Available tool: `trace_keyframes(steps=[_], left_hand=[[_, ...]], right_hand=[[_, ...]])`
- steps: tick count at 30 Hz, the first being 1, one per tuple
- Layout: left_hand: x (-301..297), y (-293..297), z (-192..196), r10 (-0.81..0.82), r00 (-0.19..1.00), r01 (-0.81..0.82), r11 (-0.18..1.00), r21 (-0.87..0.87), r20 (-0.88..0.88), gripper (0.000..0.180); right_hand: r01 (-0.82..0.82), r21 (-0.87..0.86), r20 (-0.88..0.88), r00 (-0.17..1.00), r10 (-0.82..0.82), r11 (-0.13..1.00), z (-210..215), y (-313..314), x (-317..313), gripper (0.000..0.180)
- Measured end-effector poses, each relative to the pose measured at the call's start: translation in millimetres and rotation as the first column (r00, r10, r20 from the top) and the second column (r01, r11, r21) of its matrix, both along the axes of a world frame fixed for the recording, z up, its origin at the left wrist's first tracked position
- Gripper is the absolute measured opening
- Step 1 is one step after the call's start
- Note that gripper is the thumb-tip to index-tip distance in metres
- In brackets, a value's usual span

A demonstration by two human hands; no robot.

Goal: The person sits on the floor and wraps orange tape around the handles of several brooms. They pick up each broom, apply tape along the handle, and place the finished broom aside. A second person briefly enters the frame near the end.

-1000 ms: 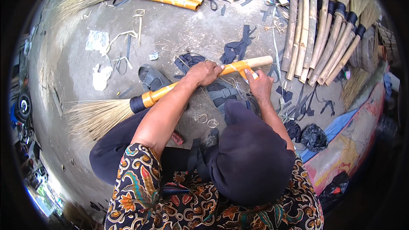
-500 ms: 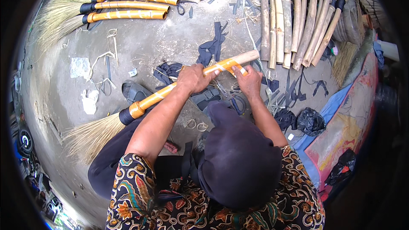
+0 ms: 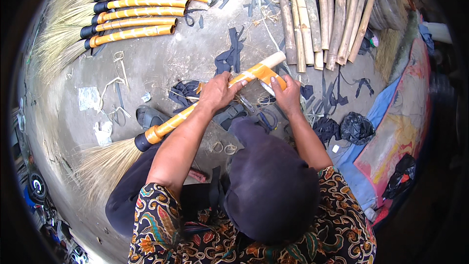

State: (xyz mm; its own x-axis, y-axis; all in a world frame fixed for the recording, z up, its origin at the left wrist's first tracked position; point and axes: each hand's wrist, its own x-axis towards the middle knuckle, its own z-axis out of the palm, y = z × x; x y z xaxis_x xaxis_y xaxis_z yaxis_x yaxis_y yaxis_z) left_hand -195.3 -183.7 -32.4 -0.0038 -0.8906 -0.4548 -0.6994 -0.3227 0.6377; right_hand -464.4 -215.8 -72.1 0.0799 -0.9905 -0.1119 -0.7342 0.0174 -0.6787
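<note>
- Now the left hand [image 3: 218, 93] is clenched around the handle of a broom [image 3: 195, 110], gripping it about midway along the yellow-wrapped shaft.
- The right hand [image 3: 288, 95] grasps the same handle nearer its far end, fingers pressed on the orange-yellow wrap just below the bare pale tip.
- The broom lies slanted across the person's lap, its tip pointing up and to the right; its black collar and straw-coloured bristles fan out at lower left over the concrete floor [image 3: 161, 63].
- A dark cap [image 3: 271, 181] covers the person's head at the bottom centre, above a patterned shirt [image 3: 195, 234].
- A row of finished brooms [image 3: 134, 14] with yellow handles and black collars lies at upper left, well apart from the hands.
- Bare bamboo sticks [image 3: 322, 14] lie side by side at upper right, some with black ends; the nearest ones are close to the broom's tip.
- Black strips [image 3: 232, 54] and scraps litter the floor near the hands.
- A tool with blue handles [image 3: 261, 115] lies just below the broom, between the two hands.
- A black plastic bag [image 3: 356, 127] sits to the right, beside a blue and red mat [image 3: 395, 132].
</note>
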Motion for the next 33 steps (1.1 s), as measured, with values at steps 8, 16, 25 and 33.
trace_keyframes(steps=[8, 16, 25, 33], left_hand=[[-9, -4, 14, -0.04, 0.997, 0.045, 0.997, -0.068, 0.067, 0.069], [1, -23, 30, -0.108, 0.965, 0.158, 0.965, 0.207, -0.237, 0.061], [-8, -34, 90, -0.031, 0.927, 0.119, 0.969, 0.215, -0.375, 0.049], [-18, -33, 154, -0.198, 0.923, 0.072, 0.931, -0.357, -0.331, 0.046]], right_hand=[[0.028, -0.024, -0.079, 0.996, -0.03, 0.999, 3, 1, -8, 0.045], [0.042, -0.198, -0.021, 0.999, -0.047, 0.979, 26, 3, -13, 0.037], [0.059, -0.462, 0.06, 0.998, -0.035, 0.885, 82, 0, -16, 0.034], [0.025, -0.62, 0.143, 0.986, 0.082, 0.784, 156, -4, -4, 0.041]])
